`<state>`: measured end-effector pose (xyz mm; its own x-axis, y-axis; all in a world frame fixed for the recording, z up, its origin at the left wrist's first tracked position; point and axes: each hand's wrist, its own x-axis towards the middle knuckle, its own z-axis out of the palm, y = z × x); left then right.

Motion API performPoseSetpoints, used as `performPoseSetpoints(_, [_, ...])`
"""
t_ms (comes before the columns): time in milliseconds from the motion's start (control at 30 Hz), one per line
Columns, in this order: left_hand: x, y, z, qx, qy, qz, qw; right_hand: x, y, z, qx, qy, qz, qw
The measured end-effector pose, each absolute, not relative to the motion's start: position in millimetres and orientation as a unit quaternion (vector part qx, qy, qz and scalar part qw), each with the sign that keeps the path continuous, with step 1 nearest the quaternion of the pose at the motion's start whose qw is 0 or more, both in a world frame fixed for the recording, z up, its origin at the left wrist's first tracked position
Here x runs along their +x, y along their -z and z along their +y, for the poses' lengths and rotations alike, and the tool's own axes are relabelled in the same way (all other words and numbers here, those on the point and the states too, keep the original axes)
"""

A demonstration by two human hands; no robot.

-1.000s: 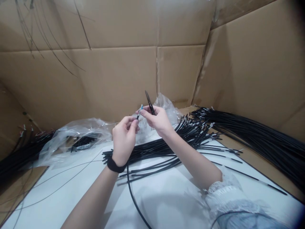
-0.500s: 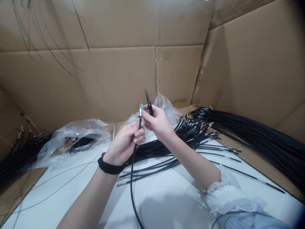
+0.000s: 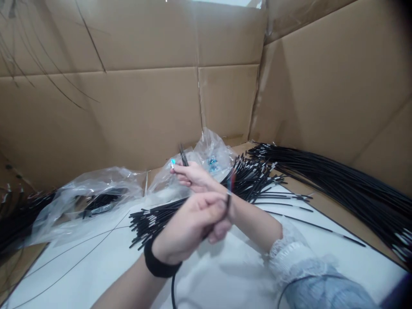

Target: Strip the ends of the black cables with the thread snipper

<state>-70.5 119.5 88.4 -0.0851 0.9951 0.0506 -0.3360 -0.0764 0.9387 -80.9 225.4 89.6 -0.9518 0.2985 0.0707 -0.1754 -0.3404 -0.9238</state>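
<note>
My left hand (image 3: 193,223) is closed round a black cable (image 3: 228,195), its stripped end sticking up past the fingers, blurred by motion; the cable trails down under the wrist (image 3: 173,287). It crosses in front of my right forearm. My right hand (image 3: 191,176) is further back, pinching a small blue piece (image 3: 173,162) between its fingertips and also holding thin black tweezers (image 3: 183,156) that point upward. Both hands hover over a pile of black cables (image 3: 180,208) on a white sheet (image 3: 106,262).
Cardboard walls (image 3: 144,107) enclose the work area. A big bundle of black cables (image 3: 347,184) lies along the right side. Clear plastic bags (image 3: 93,193) lie at the left and behind the hands. More cables lie at the far left (image 3: 16,219).
My left hand has swung the cable down and to the right, across my right forearm. The right hand has dropped lower and to the left with the blue piece and tweezers. The view shifted right.
</note>
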Motion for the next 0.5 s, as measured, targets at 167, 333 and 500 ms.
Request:
performPoseSetpoints(167, [-94,-98,109,0.415,-0.623,0.583,0.315,-92,-83,277,-0.123,-0.606,-0.735,0.279])
performPoseSetpoints(333, [-125,-102,98,0.402,-0.601,0.65,0.233,-106,-54,343,-0.297,-0.372,-0.821,0.316])
performPoseSetpoints(500, [-124,-97,101,0.411,-0.588,0.66,0.225,-115,-21,368,-0.349,-0.289,-0.857,0.245])
